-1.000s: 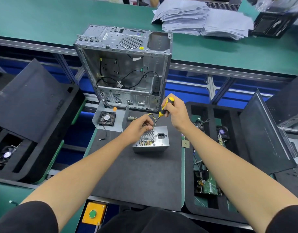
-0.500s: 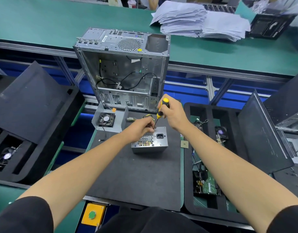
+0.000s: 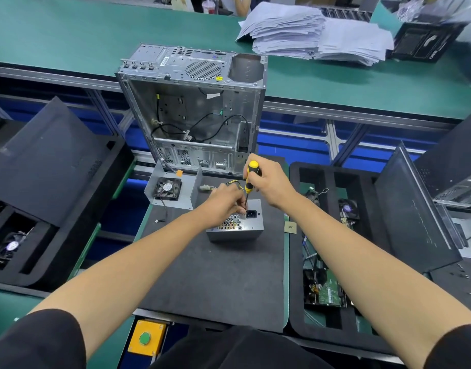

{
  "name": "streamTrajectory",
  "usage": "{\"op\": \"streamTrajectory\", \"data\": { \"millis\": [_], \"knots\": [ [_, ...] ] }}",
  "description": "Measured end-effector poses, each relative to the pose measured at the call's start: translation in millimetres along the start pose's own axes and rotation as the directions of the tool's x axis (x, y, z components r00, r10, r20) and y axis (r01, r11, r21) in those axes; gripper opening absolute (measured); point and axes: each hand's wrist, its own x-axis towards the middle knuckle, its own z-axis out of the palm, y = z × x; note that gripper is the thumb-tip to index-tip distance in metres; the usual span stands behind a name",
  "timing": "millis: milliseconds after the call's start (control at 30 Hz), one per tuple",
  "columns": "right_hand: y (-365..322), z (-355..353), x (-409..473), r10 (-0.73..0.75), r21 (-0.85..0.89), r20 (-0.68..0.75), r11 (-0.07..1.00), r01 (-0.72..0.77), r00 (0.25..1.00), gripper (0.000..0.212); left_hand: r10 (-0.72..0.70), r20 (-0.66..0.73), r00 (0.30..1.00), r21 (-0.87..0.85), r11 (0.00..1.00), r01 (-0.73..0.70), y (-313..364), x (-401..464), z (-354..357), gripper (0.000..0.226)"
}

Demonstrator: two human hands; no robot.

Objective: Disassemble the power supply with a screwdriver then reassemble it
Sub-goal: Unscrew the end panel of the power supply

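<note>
The screwdriver (image 3: 250,177) tip (perhaps seated) hides behind the left hand (image 3: 225,202).

Bare brushed metal on the power supply (image 3: 235,225), dull grey sheen. Glossy yellow-and-black plastic on the screwdriver (image 3: 250,177). Matt black foam mat (image 3: 223,275) underneath. Unpainted sheet steel on the computer case (image 3: 194,107). Crumpled white paper stacks (image 3: 314,35) behind.

The power supply (image 3: 235,222) is a grey metal box lying flat on the dark mat, toward the mat's far edge and a little right of its middle. Its upward face shows a honeycomb vent and a black power socket. The screwdriver (image 3: 250,177), with a yellow-and-black handle, stands nearly upright, its tip down on that face beside the socket.
</note>
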Motion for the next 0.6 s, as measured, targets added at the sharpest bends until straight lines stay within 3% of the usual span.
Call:
{"op": "streamTrajectory", "data": {
  "millis": [400,600],
  "knots": [
    [7.7,3.7,-6.2,0.005,-0.135,0.051,0.991,0.002,0.999,0.01,-0.071,0.034,0.997,0.022,0.997,0.07,6.2,5.9,10.6,0.011],
    [8.7,2.4,-5.4,0.034,-0.123,0.063,0.992,-0.026,0.997,0.007,-0.038,0.055,0.998,-0.074,0.996,0.042,-1.4,6.8,9.0,0.013]
  ]
}}
